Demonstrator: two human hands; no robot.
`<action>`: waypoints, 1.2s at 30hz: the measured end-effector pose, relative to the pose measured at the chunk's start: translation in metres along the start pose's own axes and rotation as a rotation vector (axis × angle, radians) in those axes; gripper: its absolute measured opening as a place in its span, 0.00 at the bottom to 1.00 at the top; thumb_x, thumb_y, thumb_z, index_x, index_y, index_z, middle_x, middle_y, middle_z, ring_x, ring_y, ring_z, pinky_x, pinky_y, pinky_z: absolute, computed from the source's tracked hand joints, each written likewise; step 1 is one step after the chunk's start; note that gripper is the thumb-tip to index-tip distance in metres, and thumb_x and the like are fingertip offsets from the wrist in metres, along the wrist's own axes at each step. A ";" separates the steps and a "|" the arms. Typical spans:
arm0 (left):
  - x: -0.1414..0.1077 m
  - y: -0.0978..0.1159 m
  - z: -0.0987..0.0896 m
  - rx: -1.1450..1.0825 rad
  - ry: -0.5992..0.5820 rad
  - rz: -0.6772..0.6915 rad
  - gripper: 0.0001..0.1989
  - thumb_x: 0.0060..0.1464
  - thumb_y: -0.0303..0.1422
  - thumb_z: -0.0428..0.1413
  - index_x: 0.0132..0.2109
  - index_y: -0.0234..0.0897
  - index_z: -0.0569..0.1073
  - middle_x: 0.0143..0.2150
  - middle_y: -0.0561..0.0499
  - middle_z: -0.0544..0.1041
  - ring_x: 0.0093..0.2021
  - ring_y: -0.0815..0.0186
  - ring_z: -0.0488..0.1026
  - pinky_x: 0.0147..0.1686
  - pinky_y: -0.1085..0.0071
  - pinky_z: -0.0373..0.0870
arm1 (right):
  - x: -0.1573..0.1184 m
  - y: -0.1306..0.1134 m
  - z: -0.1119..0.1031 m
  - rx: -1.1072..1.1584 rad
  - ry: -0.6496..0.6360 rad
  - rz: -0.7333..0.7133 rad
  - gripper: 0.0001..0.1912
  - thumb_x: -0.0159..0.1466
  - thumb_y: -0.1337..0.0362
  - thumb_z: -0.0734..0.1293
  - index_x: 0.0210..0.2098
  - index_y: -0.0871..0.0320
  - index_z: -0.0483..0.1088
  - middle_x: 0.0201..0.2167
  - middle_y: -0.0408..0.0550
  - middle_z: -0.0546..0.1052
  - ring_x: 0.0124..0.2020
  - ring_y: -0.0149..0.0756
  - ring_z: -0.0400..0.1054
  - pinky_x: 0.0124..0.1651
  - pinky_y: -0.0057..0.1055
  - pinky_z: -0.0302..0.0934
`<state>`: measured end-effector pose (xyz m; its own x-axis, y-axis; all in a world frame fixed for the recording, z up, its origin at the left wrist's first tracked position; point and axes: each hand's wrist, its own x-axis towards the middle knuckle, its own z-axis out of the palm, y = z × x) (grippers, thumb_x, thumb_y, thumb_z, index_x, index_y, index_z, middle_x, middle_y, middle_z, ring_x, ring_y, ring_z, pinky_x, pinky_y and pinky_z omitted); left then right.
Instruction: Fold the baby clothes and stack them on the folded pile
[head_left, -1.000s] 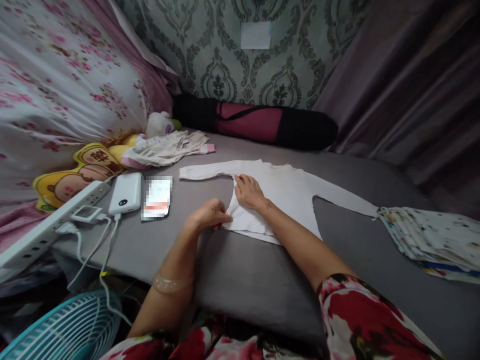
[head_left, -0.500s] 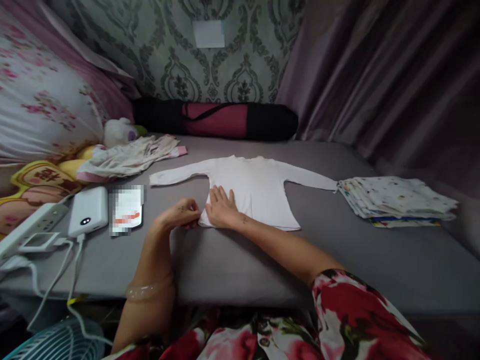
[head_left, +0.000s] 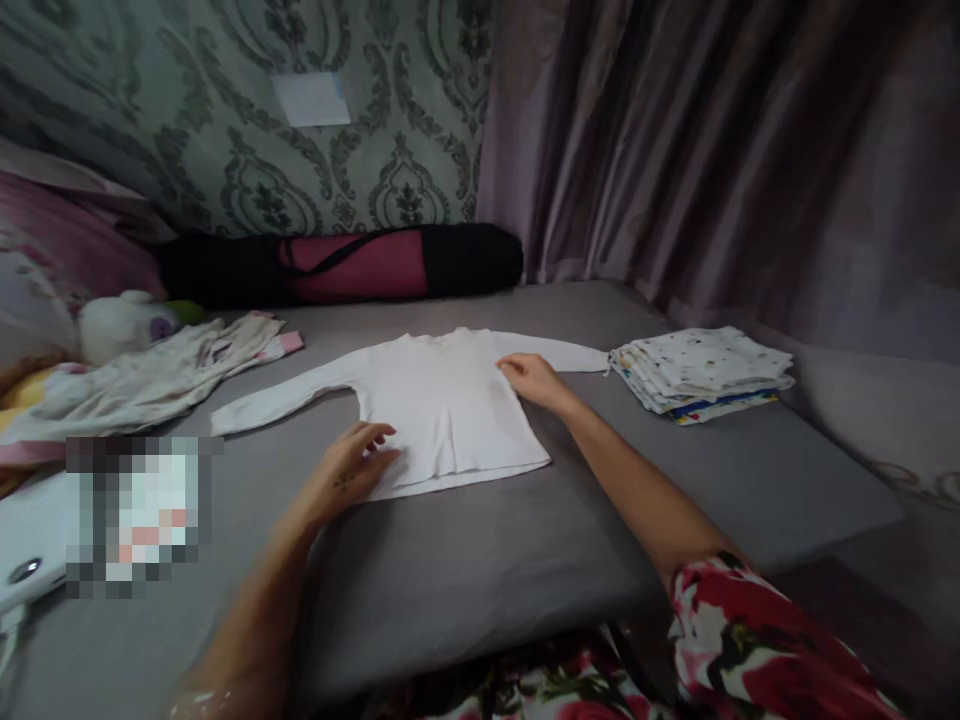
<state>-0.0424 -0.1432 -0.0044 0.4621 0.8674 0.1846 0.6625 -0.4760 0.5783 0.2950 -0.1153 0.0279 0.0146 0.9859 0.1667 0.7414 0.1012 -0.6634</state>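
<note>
A white long-sleeved shirt [head_left: 442,400] lies spread out on the grey sheet, its collar toward the wall and both sleeves stretched sideways. My left hand [head_left: 358,465] is over the shirt's lower left corner, fingers curved and apart, with nothing between them. At the right armpit of the shirt, my right hand [head_left: 531,380] has its fingertips pressed together at the edge of the cloth; whether fabric is pinched in them is too small to tell.
Folded patterned cloths [head_left: 705,370] are stacked at the right sleeve's end. A black and maroon long bag [head_left: 360,268] lies along the wall. Left are a crumpled garment [head_left: 165,375], a white plush toy [head_left: 124,325] and a white power bank [head_left: 37,530].
The view has turned to the right. My right hand has gone from flat on the shirt's lower left to its right armpit. My left hand has opened near the lower left corner.
</note>
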 end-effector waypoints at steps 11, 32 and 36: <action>0.008 0.008 -0.003 0.092 -0.234 -0.017 0.26 0.51 0.53 0.57 0.50 0.41 0.74 0.41 0.47 0.71 0.38 0.61 0.69 0.39 0.65 0.68 | 0.029 0.095 -0.074 -0.496 0.152 0.667 0.21 0.65 0.73 0.57 0.53 0.63 0.73 0.52 0.63 0.75 0.56 0.47 0.68 0.55 0.38 0.61; 0.133 0.048 0.003 0.121 -0.361 0.081 0.14 0.57 0.42 0.50 0.35 0.39 0.74 0.30 0.51 0.75 0.29 0.66 0.69 0.30 0.72 0.61 | 0.054 0.105 -0.077 -0.640 0.120 0.712 0.22 0.62 0.72 0.58 0.53 0.63 0.73 0.55 0.64 0.73 0.58 0.49 0.65 0.58 0.46 0.56; 0.182 0.057 0.042 0.040 -0.259 0.219 0.13 0.58 0.38 0.49 0.41 0.35 0.75 0.39 0.43 0.77 0.38 0.62 0.73 0.41 0.67 0.68 | 0.057 0.101 -0.089 -0.565 -0.010 0.727 0.19 0.61 0.71 0.61 0.48 0.58 0.77 0.52 0.61 0.76 0.55 0.50 0.69 0.57 0.45 0.59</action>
<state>0.1040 -0.0184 0.0290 0.7267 0.6811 0.0899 0.5517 -0.6565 0.5144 0.4307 -0.0611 0.0350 0.6016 0.7827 -0.1595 0.7695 -0.6214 -0.1473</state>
